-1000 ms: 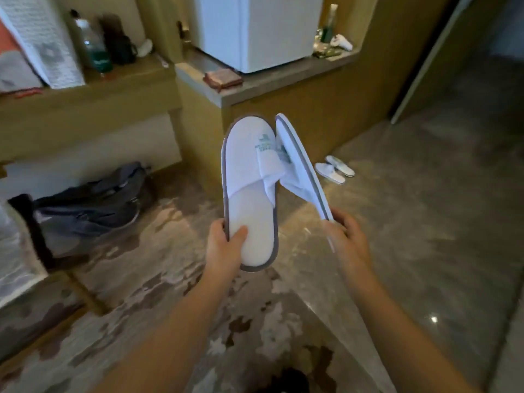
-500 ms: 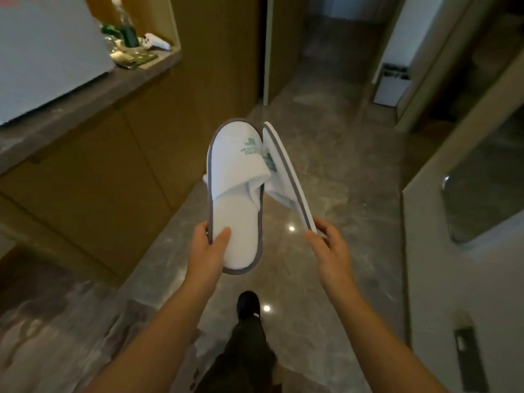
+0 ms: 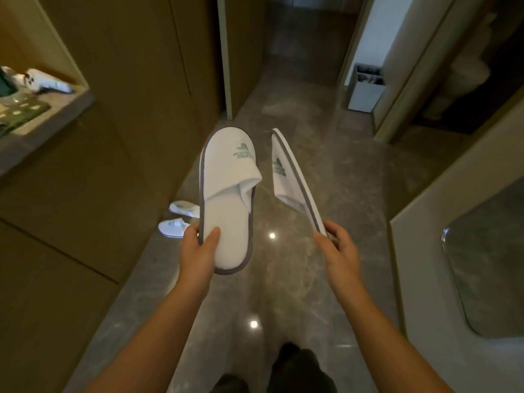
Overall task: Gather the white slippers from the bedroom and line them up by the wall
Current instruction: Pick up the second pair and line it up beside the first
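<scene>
My left hand grips the heel of a white slipper with grey trim and a green logo, its upper facing me. In my right hand is a second white slipper, held by the heel and turned edge-on. A gap separates the two slippers in the air. On the floor by the brown cabinet wall lie two more white slippers, side by side, partly hidden behind the slipper in my left hand.
A brown cabinet wall runs along the left, with a shelf holding small items. Glossy marble floor leads down a corridor. A grey bin stands by a doorway at the back right. A pale wall is on the right.
I have moved forward along the corridor. The two held slippers, touching before, are now apart. The pair on the floor by the cabinet has come back into view.
</scene>
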`<state>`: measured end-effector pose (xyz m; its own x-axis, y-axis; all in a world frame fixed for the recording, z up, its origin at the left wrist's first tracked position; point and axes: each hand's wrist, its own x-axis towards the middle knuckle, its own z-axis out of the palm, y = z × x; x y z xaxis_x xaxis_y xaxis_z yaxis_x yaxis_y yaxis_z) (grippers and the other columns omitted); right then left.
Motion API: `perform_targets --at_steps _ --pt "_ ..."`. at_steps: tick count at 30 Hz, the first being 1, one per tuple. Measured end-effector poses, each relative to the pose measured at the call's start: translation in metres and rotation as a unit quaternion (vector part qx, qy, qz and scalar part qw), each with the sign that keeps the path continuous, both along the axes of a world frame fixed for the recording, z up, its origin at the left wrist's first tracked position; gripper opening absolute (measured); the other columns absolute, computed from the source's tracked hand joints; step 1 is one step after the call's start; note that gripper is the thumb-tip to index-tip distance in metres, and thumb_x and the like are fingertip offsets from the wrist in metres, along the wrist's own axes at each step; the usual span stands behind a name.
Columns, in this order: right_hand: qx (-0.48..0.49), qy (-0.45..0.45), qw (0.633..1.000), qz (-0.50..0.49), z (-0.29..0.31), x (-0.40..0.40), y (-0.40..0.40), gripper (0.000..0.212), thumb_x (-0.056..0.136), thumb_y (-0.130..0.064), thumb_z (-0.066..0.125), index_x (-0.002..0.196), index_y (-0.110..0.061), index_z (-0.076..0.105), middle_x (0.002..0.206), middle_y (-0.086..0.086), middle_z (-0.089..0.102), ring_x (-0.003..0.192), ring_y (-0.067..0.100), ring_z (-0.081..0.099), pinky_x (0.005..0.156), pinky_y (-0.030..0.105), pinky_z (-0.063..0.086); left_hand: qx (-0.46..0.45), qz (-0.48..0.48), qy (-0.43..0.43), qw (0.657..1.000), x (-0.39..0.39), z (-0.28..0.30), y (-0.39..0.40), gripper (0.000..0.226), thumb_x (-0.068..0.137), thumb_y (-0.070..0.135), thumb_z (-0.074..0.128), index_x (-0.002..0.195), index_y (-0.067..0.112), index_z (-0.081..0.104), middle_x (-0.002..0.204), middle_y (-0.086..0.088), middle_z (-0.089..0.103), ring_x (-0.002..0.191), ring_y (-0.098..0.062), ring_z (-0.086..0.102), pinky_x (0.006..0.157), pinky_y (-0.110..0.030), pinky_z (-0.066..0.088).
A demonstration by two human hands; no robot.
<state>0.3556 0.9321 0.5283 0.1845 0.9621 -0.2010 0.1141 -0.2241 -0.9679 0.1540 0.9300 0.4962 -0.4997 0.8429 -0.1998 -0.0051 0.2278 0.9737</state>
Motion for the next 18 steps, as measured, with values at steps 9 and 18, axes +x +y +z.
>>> perform_targets --at_steps 9,18 --pt "0.007 -0.014 0.998 0.068 -0.026 0.023 0.274 0.043 0.080 -0.022 0.059 0.121 -0.016 0.050 0.125 0.013 0.055 0.111 0.025 0.055 0.096 0.042 0.047 -0.025 0.085 -0.010 0.996 0.028 -0.025 0.234 0.017 0.086 0.018 0.051 0.101 0.010 0.048 0.103 -0.009 0.053 0.094 -0.025 0.051 0.075 -0.035 0.040" --pt "-0.025 -0.020 0.982 0.188 -0.033 -0.019 0.489 0.040 0.080 -0.023 0.059 0.119 -0.017 0.052 0.123 0.010 0.057 0.107 0.022 0.056 0.077 0.026 0.046 -0.073 0.173 -0.027 0.982 0.005 -0.019 0.402 0.017 0.085 0.025 0.052 0.098 0.016 0.045 0.099 -0.004 0.052 0.094 -0.023 0.050 0.074 -0.039 0.044"
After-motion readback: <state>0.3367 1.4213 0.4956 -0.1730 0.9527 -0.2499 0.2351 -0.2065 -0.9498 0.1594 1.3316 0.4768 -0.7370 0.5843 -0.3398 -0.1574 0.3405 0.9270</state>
